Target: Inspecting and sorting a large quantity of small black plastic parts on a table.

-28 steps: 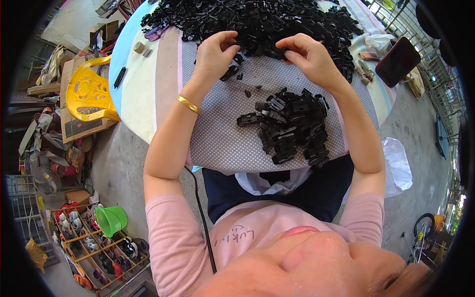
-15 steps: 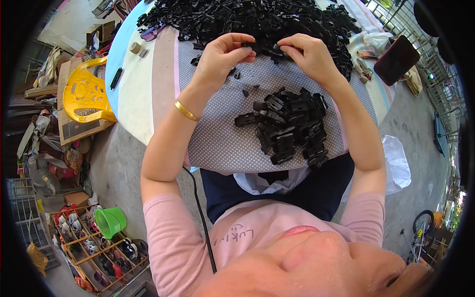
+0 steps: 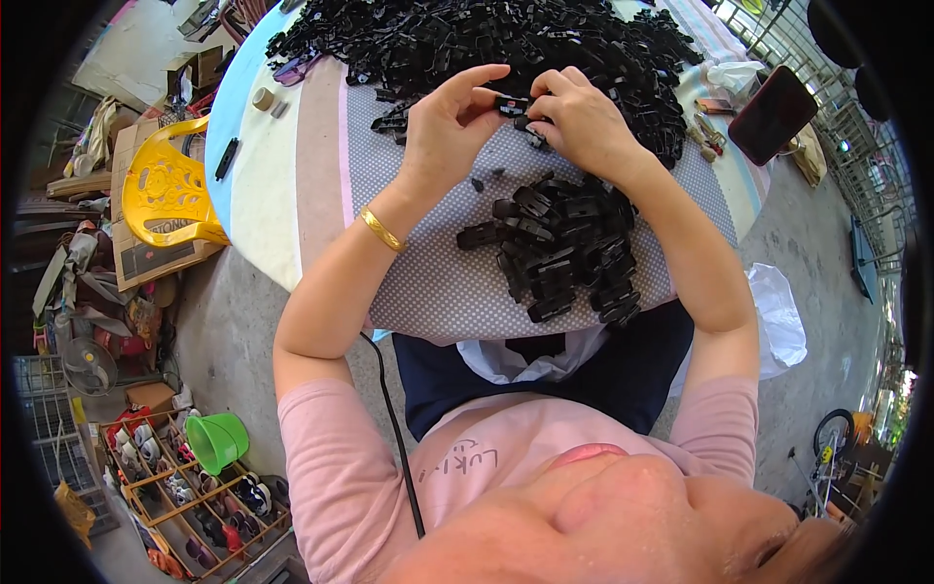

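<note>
Bringing both hands together over the near edge of a big black heap (image 3: 467,44), the person holds a black part (image 3: 512,106) between them, twelve o'clock on the surface (image 3: 418,297). The left hand (image 3: 452,122) pinches its left end, thumb and fingers nearly closed, index stretched out above. The right hand (image 3: 579,122) curls its fingers close at the part's three o'clock end; I cannot tell exactly what they grip, as a small dark piece (image 3: 534,136) also shows beside the thumb. From the hands, a smaller pile (image 3: 564,248) of black pieces lies between five and six o'clock, two dark bits near it. A phone (image 3: 773,115) stands at three, a lone black piece (image 3: 227,159) lies near nine, and a yellow chair (image 3: 170,190) is between eight and nine.
</note>
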`<act>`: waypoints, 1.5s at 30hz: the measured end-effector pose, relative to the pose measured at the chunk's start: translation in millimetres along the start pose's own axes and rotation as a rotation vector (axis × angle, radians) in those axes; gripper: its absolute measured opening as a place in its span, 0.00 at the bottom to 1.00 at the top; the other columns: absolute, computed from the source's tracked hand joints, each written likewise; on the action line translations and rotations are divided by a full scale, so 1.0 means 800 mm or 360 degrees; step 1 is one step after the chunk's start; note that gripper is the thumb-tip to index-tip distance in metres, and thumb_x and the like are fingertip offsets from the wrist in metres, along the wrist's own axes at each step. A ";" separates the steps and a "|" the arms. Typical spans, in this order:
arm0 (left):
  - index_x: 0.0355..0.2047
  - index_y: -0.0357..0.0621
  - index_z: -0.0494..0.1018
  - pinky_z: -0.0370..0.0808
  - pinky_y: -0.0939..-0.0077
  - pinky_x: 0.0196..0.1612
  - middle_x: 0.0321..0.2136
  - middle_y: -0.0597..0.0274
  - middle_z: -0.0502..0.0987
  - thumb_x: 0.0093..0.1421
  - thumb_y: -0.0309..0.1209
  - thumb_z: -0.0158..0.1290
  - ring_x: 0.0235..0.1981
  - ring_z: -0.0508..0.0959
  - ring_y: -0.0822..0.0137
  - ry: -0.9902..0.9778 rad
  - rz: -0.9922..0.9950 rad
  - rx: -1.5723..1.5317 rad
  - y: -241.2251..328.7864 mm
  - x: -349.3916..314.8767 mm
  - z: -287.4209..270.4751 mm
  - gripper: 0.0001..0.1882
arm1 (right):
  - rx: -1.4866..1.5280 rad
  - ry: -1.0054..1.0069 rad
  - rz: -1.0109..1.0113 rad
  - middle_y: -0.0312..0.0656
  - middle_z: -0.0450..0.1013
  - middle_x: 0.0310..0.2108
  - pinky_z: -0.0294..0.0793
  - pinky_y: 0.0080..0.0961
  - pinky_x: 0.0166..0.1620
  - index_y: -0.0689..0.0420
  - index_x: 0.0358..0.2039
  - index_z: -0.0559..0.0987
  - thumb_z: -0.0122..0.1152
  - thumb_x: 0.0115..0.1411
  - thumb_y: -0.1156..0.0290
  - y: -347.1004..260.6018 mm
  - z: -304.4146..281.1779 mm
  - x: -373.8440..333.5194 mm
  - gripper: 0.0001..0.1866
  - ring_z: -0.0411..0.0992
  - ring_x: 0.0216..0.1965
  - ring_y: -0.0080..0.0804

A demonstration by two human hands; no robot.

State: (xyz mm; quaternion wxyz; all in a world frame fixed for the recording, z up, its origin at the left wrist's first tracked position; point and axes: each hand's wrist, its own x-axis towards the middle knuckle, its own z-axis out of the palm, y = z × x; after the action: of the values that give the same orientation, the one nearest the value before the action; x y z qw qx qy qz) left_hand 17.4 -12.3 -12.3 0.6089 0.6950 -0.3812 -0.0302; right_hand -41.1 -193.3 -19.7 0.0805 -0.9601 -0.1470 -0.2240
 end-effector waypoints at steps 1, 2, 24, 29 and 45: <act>0.47 0.44 0.70 0.73 0.86 0.33 0.28 0.65 0.77 0.49 0.16 0.54 0.28 0.75 0.79 0.0038 0.0028 0.0031 -0.002 0.000 0.002 0.23 | 0.0000 0.0001 0.0000 0.35 0.67 0.35 0.69 0.27 0.44 0.57 0.28 0.80 0.61 0.49 0.67 0.002 0.001 -0.002 0.08 0.65 0.40 0.32; 0.46 0.44 0.71 0.73 0.86 0.33 0.28 0.65 0.77 0.49 0.16 0.54 0.28 0.75 0.79 0.0075 0.0057 0.0061 -0.004 0.001 0.003 0.22 | -0.0017 -0.0001 0.0011 0.35 0.68 0.36 0.68 0.27 0.45 0.57 0.28 0.80 0.61 0.49 0.68 0.004 0.005 -0.004 0.08 0.64 0.41 0.33; 0.45 0.32 0.69 0.75 0.71 0.44 0.38 0.53 0.74 0.54 0.19 0.35 0.36 0.77 0.65 -0.0011 -0.0601 -0.0697 0.006 0.011 -0.015 0.19 | 0.0992 0.0166 0.0058 0.41 0.75 0.30 0.72 0.23 0.36 0.56 0.35 0.79 0.58 0.53 0.73 -0.014 -0.015 -0.002 0.08 0.72 0.31 0.33; 0.43 0.33 0.71 0.76 0.73 0.41 0.30 0.52 0.74 0.53 0.21 0.34 0.31 0.76 0.66 0.0150 -0.0658 -0.0516 0.006 0.015 -0.026 0.20 | 0.1206 -0.0202 -0.0423 0.41 0.72 0.42 0.66 0.30 0.49 0.55 0.38 0.79 0.56 0.54 0.72 -0.046 -0.015 0.004 0.11 0.66 0.46 0.35; 0.47 0.37 0.66 0.69 0.85 0.29 0.29 0.65 0.70 0.56 0.23 0.44 0.27 0.72 0.76 0.0078 -0.0289 -0.0013 -0.006 0.015 -0.022 0.17 | 0.0693 -0.0442 0.0042 0.43 0.74 0.23 0.73 0.31 0.33 0.56 0.32 0.78 0.60 0.46 0.66 -0.079 -0.002 0.008 0.12 0.72 0.24 0.39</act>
State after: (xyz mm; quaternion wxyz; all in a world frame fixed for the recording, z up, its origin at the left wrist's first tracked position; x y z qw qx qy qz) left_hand 36.9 -4.6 -6.9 0.6157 0.7248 -0.3013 -0.0698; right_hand -56.3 -132.3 -10.0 0.2672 -0.9435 -0.1888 -0.0521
